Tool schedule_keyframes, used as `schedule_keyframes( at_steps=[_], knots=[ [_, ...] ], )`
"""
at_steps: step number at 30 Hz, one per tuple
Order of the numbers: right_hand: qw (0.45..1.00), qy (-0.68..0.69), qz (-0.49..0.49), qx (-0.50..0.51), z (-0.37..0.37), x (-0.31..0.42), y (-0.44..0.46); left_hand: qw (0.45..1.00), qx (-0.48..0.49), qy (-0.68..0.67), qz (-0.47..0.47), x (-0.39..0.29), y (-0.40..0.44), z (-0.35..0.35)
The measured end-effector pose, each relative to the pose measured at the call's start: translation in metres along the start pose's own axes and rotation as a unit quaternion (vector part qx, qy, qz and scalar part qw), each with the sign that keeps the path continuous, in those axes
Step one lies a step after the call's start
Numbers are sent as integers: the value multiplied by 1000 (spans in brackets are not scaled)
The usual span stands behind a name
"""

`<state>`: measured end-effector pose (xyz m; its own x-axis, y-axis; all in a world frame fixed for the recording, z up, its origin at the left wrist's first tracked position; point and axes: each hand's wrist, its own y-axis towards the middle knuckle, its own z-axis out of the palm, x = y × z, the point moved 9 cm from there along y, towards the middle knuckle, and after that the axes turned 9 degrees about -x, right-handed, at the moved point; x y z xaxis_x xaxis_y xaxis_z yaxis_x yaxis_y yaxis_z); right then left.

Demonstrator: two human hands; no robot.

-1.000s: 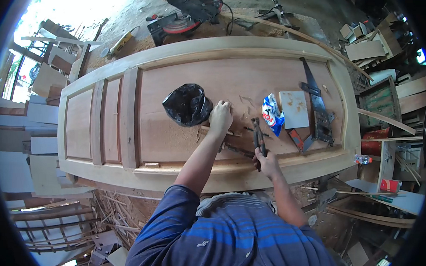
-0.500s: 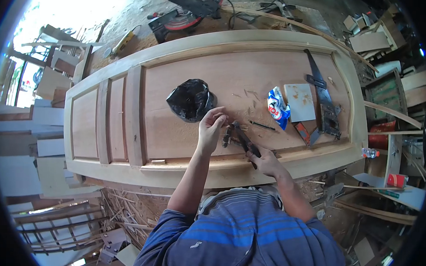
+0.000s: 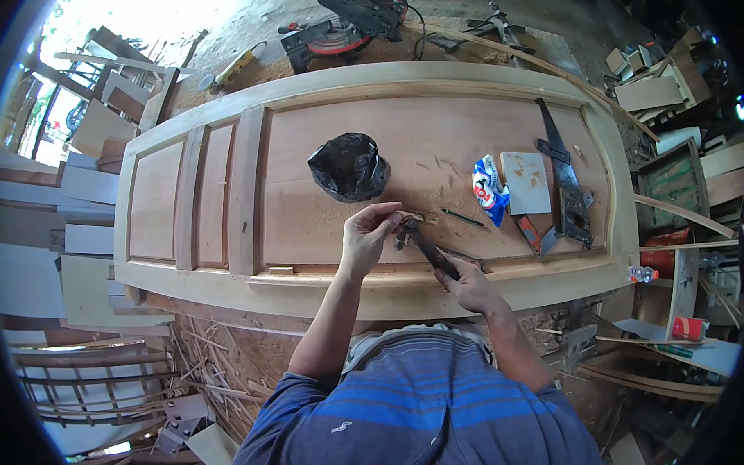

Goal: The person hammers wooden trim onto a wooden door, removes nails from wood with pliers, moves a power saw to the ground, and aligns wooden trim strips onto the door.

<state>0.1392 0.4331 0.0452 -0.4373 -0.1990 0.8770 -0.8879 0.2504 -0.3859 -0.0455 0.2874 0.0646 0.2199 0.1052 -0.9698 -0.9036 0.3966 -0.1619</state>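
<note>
My left hand (image 3: 367,235) is raised over the door panel (image 3: 306,238), its thumb and fingertips pinched together. Whatever small thing lies in that pinch is too fine to make out. Around a dark tool that looks like a hammer (image 3: 429,251), my right hand (image 3: 471,287) is closed, and the tool's head end comes close to my left fingertips. Just beyond both hands lies a dark pencil-like stick (image 3: 463,218). A crumpled black plastic bag (image 3: 348,168) stands open on the panel, past my left hand.
To the right lie a blue-and-white packet (image 3: 490,190), a pale stained board (image 3: 526,183) and a handsaw (image 3: 560,161). Wood chips and dust dot the panel. A red-and-black power saw (image 3: 339,39) stands beyond the far edge. A small wood block (image 3: 281,270) sits on the near frame.
The tool's head has come closer to my left fingertips, and its handle has turned slightly. My left hand is a little lower in view. The whole scene has shifted slightly with my head.
</note>
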Motion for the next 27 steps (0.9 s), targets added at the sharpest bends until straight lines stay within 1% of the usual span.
schedule_keyframes(
  at_steps=[2, 5, 8, 11, 12, 15, 18, 21, 24, 26, 27],
  knots=[
    [1000, 9, 15, -4, -1, 5, -6, 1000, -4, 2, 11, 3, -2, 0],
    [998, 25, 48, -28, 2, -7, -9, 999, -20, 1, 28, -3, -9, 1],
    [995, 32, 92, 38, 20, -58, -2, 999, -13, -2, 40, -13, -18, 6],
    [983, 105, 154, 0, 27, -62, -7, 1000, -2, -10, 25, -16, -23, 11],
    [991, -6, 135, -5, 23, -53, -7, 1000, 0, -24, 17, -17, -26, 12],
    [996, -53, 75, -11, 30, -32, -8, 999, -1, -45, 4, -18, -28, 13],
    [994, -62, 94, -14, 36, -31, -6, 999, -9, -40, -3, -17, -28, 8],
    [995, -66, 63, -28, 39, -27, -2, 1000, -8, -24, -19, -11, -26, 1],
    [993, -102, 17, -65, 39, -41, 7, 999, -17, -17, -29, -9, -25, -4],
    [992, -106, 14, -70, 39, -50, 10, 999, -18, -35, -33, -4, -24, -5],
    [991, -109, 15, -75, 39, -50, 9, 999, -28, -41, -18, 0, -22, -6]
  ],
)
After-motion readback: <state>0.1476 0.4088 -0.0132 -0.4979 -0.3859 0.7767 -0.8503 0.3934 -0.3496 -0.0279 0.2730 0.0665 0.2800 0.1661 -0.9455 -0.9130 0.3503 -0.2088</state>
